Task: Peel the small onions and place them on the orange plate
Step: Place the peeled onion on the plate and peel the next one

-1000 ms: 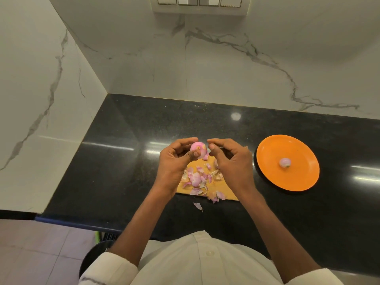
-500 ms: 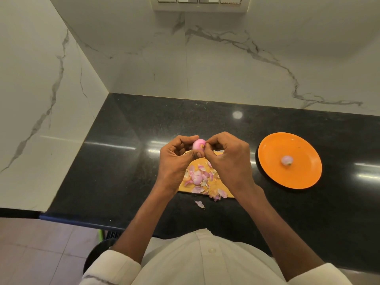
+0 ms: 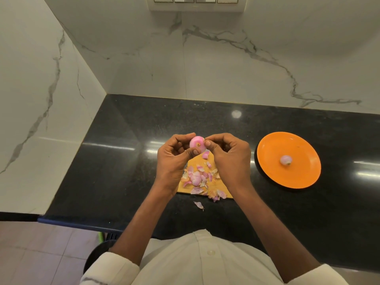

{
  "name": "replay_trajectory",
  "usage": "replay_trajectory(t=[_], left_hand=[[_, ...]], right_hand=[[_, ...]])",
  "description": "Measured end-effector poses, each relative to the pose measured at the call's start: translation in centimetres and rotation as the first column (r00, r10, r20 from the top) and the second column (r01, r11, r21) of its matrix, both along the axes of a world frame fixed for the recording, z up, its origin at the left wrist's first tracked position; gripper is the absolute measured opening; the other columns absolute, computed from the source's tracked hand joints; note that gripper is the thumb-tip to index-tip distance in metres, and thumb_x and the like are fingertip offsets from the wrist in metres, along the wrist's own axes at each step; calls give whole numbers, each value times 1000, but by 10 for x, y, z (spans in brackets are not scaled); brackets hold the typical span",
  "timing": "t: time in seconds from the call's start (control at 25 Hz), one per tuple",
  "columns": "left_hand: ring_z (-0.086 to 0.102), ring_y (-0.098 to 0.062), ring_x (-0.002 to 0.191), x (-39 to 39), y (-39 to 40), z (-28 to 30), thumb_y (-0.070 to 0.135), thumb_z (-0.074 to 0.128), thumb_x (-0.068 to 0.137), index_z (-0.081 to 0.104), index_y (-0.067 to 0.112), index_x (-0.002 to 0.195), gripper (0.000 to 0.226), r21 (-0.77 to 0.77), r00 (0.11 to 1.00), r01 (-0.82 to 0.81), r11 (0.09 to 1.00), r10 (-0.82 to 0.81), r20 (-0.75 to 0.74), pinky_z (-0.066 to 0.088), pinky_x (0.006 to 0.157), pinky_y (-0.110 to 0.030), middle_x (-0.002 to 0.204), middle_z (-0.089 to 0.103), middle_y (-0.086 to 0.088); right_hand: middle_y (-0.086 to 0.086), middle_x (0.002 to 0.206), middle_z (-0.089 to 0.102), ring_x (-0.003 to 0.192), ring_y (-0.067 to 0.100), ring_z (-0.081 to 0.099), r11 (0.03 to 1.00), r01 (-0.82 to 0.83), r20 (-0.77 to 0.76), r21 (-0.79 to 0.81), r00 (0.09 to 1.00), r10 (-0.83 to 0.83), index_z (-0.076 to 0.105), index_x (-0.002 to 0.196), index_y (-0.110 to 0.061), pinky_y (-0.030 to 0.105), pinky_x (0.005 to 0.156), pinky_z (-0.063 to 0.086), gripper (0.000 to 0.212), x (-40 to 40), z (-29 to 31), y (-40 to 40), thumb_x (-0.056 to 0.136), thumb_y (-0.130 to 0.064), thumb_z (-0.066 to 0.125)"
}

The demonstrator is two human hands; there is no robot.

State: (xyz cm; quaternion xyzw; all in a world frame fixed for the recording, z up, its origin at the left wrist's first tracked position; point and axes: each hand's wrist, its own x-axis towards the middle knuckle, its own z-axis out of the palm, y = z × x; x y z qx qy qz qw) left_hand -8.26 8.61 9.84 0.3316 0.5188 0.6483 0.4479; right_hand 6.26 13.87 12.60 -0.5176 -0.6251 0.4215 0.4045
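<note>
A small pink onion [image 3: 197,143] is held up above the yellow cutting board [image 3: 196,161]. My left hand [image 3: 174,159] grips it from the left, thumb under it. The fingertips of my right hand [image 3: 230,155] pinch at its right side, where a bit of skin sticks out. Below lies a heap of pink onion peels [image 3: 198,177] on the board. To the right, one peeled onion [image 3: 285,160] sits on the orange plate [image 3: 298,175].
Everything stands on a black granite counter [image 3: 123,161] with white marble walls at the left and back. One loose peel [image 3: 199,205] lies on the counter before the board. The counter's front edge runs just below it.
Both hands stayed together around the onion. The onion has been turned in my fingers, and my right fingertips have shifted on its right side.
</note>
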Motion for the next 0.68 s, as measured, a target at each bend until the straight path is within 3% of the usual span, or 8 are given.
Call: replay_trajectory(t=[0.12, 0.32, 0.56, 0.68], left_hand=[[73, -19, 96, 2, 2, 0, 1, 79, 85, 70, 2, 120, 36, -7, 1000, 11, 1000, -11, -12, 62, 81, -31, 108, 75, -9], [73, -26, 97, 2, 2, 2, 9, 81, 84, 68, 4, 120, 39, -14, 1000, -1, 1000, 0, -10, 63, 80, -36, 110, 74, -11], [74, -29, 109, 10, 3, 7, 5, 82, 81, 66, 1, 118, 41, 6, 1000, 11, 1000, -11, 4, 63, 86, -33, 115, 75, -12], [75, -28, 108, 11, 3, 10, 3, 81, 82, 65, 2, 118, 39, 7, 999, 15, 1000, -15, 33, 62, 85, -31, 114, 76, -12]], right_hand=[[-6, 92, 73, 87, 5, 68, 998, 57, 52, 12, 997, -57, 77, 102, -16, 12, 72, 54, 10, -5, -1, 0, 98, -10, 70], [-8, 102, 75, 97, 5, 69, 999, -9, -30, 34, 999, 10, 75, 109, -23, 16, 81, 56, 13, -3, 3, -3, 97, -24, 74], [-2, 95, 70, 88, 8, 66, 978, 93, 97, 186, 989, -112, 72, 99, -15, 13, 72, 52, 10, -11, -5, 0, 97, -5, 69], [-1, 98, 70, 92, 11, 67, 994, 85, 35, 70, 996, -88, 71, 102, -14, 21, 76, 58, 9, -10, -5, 0, 101, -8, 63]])
